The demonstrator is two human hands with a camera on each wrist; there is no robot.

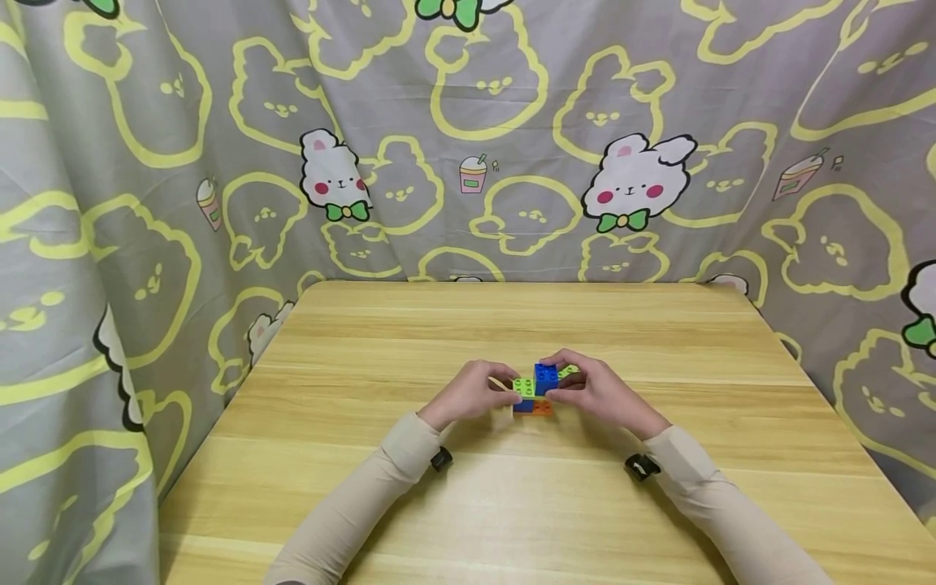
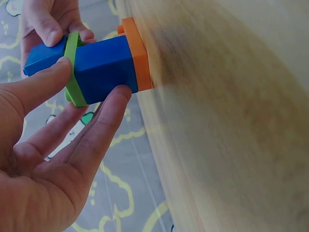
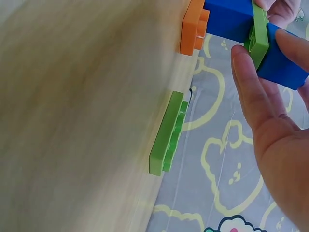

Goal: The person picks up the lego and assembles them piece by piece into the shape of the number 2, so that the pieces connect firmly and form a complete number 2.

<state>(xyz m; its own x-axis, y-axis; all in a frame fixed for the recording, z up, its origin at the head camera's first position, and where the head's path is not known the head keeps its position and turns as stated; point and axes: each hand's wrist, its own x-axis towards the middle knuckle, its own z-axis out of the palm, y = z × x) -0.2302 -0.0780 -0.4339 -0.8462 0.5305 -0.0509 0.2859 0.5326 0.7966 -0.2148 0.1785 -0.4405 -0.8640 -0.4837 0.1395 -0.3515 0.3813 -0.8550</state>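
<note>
Nearest the camera in the head view, two beige sleeves [image 1: 366, 496] run up from the near edge of the desk [image 1: 512, 520] to the hands, which meet around a small block stack [image 1: 535, 388] near the desk's middle. The left hand [image 1: 468, 394] holds the stack from its left side, and the right hand [image 1: 595, 390] from the right, fingers curled over the top.

The left wrist view shows what the head view hides: thumb and fingers pinch the stack [image 2: 94, 65] on opposite faces, and the right hand's fingers [image 2: 48, 24] grip its far end. The right wrist view shows the right hand's fingers [image 3: 251, 82] lying along the stack [image 3: 241, 24]. It also shows a separate green plate [image 3: 167, 133] flat on the desk just beside the stack; in the head view it is only a green sliver past the blue block.

The stack stands on the desk: an orange plate [image 2: 136, 53] at the bottom, a blue block above it, a thin green plate [image 2: 73, 67], then a second blue block on top.

Beyond the far edge hangs a grey curtain [image 1: 468, 122] with yellow rabbit outlines.
</note>
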